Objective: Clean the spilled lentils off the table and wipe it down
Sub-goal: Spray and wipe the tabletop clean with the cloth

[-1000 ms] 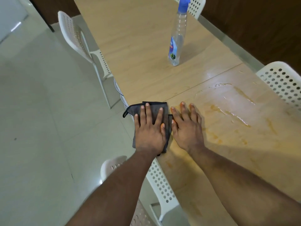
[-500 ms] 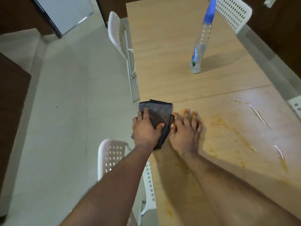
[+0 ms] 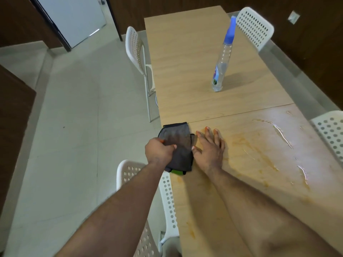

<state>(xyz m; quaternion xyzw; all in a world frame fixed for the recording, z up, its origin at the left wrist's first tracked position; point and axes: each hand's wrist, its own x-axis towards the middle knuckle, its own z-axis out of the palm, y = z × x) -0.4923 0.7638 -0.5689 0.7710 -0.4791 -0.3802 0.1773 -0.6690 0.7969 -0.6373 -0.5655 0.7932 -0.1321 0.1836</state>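
A dark grey cloth (image 3: 178,143) lies folded at the left edge of the light wooden table (image 3: 189,71), partly hanging over it. My left hand (image 3: 159,152) is closed on the cloth's left side. A green thing (image 3: 176,171) peeks out under the cloth's near end. My right hand (image 3: 209,147) lies flat on the table just right of the cloth, fingers spread. Orange-yellow smears (image 3: 254,149) and wet streaks (image 3: 282,135) cover the table to the right of my hands. No loose lentils are visible.
A clear spray bottle with a blue top (image 3: 222,58) stands farther back on the table. White perforated chairs stand at the near left (image 3: 167,191), far left (image 3: 135,51), far right (image 3: 254,25) and right (image 3: 330,132). Tiled floor lies to the left.
My left hand went from flat on the cloth to closed on its left side. The right hand stayed flat beside it. My view swung so more of the table's far end shows.
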